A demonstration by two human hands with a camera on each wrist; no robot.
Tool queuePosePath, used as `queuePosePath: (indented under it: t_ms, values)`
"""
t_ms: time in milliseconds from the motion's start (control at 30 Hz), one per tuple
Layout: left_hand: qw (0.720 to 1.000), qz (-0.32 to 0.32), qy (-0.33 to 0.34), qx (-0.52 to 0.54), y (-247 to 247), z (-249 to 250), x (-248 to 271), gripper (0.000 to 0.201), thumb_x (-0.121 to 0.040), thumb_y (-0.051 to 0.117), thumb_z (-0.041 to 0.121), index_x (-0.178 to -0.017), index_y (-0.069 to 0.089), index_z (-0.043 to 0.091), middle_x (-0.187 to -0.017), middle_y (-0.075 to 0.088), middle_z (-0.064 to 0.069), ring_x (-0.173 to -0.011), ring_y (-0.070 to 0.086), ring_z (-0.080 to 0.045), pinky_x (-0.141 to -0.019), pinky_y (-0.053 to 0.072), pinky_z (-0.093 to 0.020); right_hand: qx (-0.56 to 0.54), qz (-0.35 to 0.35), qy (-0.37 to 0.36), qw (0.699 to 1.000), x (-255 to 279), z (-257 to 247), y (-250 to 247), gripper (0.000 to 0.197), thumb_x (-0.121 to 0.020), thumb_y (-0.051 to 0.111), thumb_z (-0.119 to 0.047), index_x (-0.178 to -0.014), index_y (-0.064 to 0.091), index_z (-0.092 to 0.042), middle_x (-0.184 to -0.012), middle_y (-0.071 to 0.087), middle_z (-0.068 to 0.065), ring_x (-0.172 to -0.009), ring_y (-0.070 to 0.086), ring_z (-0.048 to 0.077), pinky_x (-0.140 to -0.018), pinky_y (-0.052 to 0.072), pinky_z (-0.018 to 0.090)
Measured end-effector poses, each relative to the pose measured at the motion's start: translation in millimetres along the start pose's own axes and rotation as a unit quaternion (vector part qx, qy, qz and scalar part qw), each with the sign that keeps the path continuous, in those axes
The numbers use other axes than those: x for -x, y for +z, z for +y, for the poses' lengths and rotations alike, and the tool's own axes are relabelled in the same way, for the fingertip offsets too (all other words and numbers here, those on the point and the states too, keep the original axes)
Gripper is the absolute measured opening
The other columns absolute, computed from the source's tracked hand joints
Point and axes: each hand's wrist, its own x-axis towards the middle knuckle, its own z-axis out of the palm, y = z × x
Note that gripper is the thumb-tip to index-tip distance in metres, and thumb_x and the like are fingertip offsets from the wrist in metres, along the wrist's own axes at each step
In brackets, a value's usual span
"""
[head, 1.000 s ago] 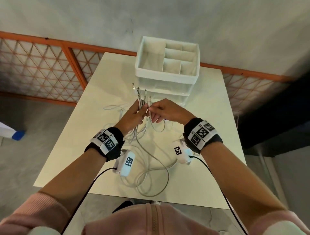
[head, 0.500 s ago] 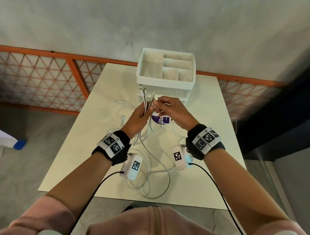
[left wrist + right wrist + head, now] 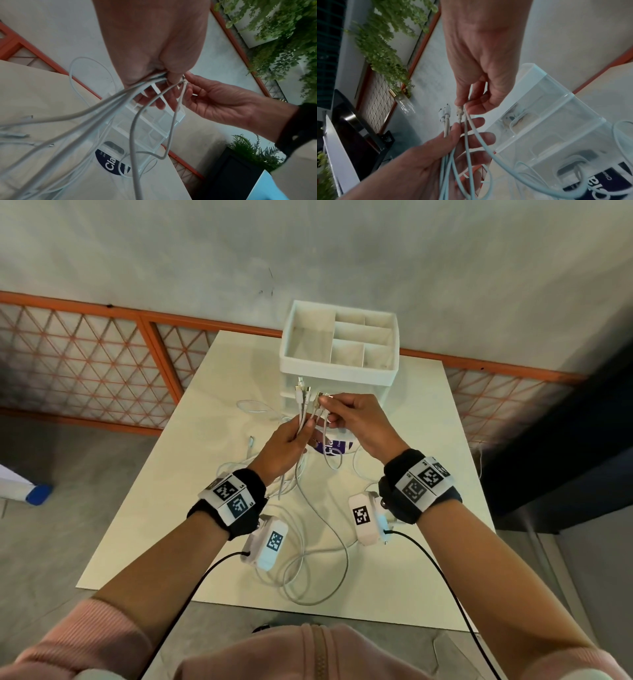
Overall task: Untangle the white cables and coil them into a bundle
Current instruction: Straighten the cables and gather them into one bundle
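Observation:
Several white cables (image 3: 313,529) trail from my raised hands down to loose loops on the white table (image 3: 418,577). My left hand (image 3: 291,436) grips a bunch of them, its thumb pressing the strands (image 3: 137,89), and their plug ends (image 3: 301,390) stick up above it. My right hand (image 3: 346,412) pinches two more plug ends (image 3: 460,112) between thumb and forefinger, close beside the left hand's bunch. Those two cables (image 3: 471,138) run down past the left palm (image 3: 426,159). Both hands hover in front of the organizer.
A white compartmented organizer (image 3: 339,344) with clear drawers (image 3: 556,121) stands at the table's far middle. A purple-labelled item (image 3: 334,448) lies below the hands. Loose cable ends (image 3: 251,441) lie left on the table. An orange lattice railing (image 3: 85,364) runs behind.
Both hands have risen toward the organizer with the cable ends. My right hand has drawn two plug ends a little apart from the left hand's bunch.

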Motion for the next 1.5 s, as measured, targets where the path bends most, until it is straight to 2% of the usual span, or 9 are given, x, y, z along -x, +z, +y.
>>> queuePosePath:
  t_ms: [167, 300, 500, 633, 800, 967, 1167, 1300, 1500]
  values:
    - [0.999, -0.036, 0.008, 0.007, 4.8, 1.6, -1.6, 0.020, -0.103, 0.031, 0.019, -0.098, 0.049, 0.023, -0.071, 0.058, -0.002, -0.062, 0.056, -0.004, -0.063, 0.045, -0.012, -0.018, -0.025, 0.024, 0.999, -1.7, 0.1, 1.9, 0.027, -0.089, 0.063, -0.017, -0.102, 0.066, 0.006, -0.068, 0.058, 0.003, -0.056, 0.055, 0.005, -0.061, 0.052, 0.017]
    - [0.997, -0.061, -0.015, 0.034, 4.7, 6.6, -1.8, 0.018, -0.103, 0.029, 0.019, -0.106, 0.046, 0.015, -0.066, 0.049, -0.002, -0.067, 0.052, -0.016, -0.070, 0.047, -0.018, -0.024, -0.073, 0.029, 0.997, -1.8, -4.7, -1.7, 0.013, -0.092, 0.059, -0.016, -0.087, 0.066, -0.007, -0.063, 0.047, 0.002, -0.054, 0.049, 0.007, -0.058, 0.046, 0.019]
    - [0.991, -0.113, -0.049, 0.050, 2.1, 9.1, 0.8, 0.032, -0.103, 0.025, 0.029, -0.120, 0.050, 0.017, -0.086, 0.066, -0.007, -0.080, 0.063, -0.012, -0.079, 0.049, -0.024, -0.017, -0.047, 0.000, 0.999, -5.1, -5.8, -9.8, 0.019, -0.092, 0.058, -0.021, -0.091, 0.065, -0.003, -0.071, 0.050, 0.006, -0.061, 0.049, 0.010, -0.059, 0.045, 0.020]
    - [0.982, -0.173, -0.065, 0.049, -4.7, 11.0, -1.4, 0.035, -0.103, 0.024, 0.032, -0.119, 0.055, 0.023, -0.091, 0.070, -0.002, -0.085, 0.065, -0.004, -0.084, 0.048, -0.020, -0.032, -0.089, 0.002, 0.996, -7.4, -5.4, -11.2, 0.023, -0.093, 0.056, -0.022, -0.102, 0.066, -0.003, -0.094, 0.065, 0.008, -0.087, 0.063, 0.016, -0.080, 0.052, 0.024]
    - [0.967, -0.233, -0.100, 0.026, -14.6, 17.0, -3.8, 0.039, -0.102, 0.022, 0.036, -0.122, 0.054, 0.024, -0.100, 0.072, -0.003, -0.102, 0.065, -0.013, -0.097, 0.046, -0.033, -0.110, -0.133, 0.015, 0.985, -7.6, -4.8, -9.6, 0.015, -0.096, 0.051, -0.015, -0.098, 0.061, -0.006, -0.100, 0.065, 0.017, -0.085, 0.067, 0.024, -0.083, 0.055, 0.029]
    - [0.953, -0.276, -0.129, 0.002, -20.9, 20.2, -6.1, 0.037, -0.102, 0.024, 0.037, -0.118, 0.056, 0.030, -0.097, 0.072, 0.002, -0.082, 0.059, -0.008, -0.074, 0.040, -0.025, -0.136, -0.166, 0.017, 0.977, -9.5, -1.0, -9.0, 0.020, -0.097, 0.045, -0.016, -0.110, 0.052, -0.001, -0.121, 0.058, 0.029, -0.110, 0.055, 0.039, -0.096, 0.049, 0.040]
    - [0.960, -0.247, -0.129, 0.012, -19.0, 14.5, -14.0, 0.042, -0.103, 0.024, 0.035, -0.120, 0.058, 0.016, -0.075, 0.063, 0.004, -0.063, 0.047, -0.008, -0.058, 0.038, -0.015, -0.183, -0.144, 0.030, 0.972, -16.8, -2.8, -3.2, 0.021, -0.080, 0.061, -0.027, -0.092, 0.059, -0.010, -0.106, 0.061, 0.020, -0.104, 0.056, 0.036, -0.083, 0.055, 0.033]
    - [0.957, -0.263, -0.119, 0.017, -23.4, 13.7, -19.7, 0.045, -0.104, 0.023, 0.029, -0.121, 0.055, 0.002, -0.059, 0.041, 0.000, -0.050, 0.035, -0.007, -0.051, 0.034, -0.014, -0.220, -0.170, 0.028, 0.960, -18.7, 0.0, -2.4, 0.012, -0.097, 0.046, -0.016, -0.097, 0.056, -0.010, -0.108, 0.068, 0.018, -0.099, 0.067, 0.030, -0.087, 0.055, 0.037]
    - [0.954, -0.268, -0.126, 0.045, -22.2, 15.1, -21.0, 0.040, -0.104, 0.023, 0.027, -0.100, 0.059, 0.009, -0.061, 0.026, 0.001, -0.051, 0.033, -0.007, -0.054, 0.035, -0.012, -0.223, -0.148, 0.037, 0.963, -21.6, -0.4, 1.4, 0.022, -0.099, 0.039, -0.010, -0.115, 0.054, -0.006, -0.095, 0.066, 0.011, -0.088, 0.070, 0.018, -0.079, 0.056, 0.028]
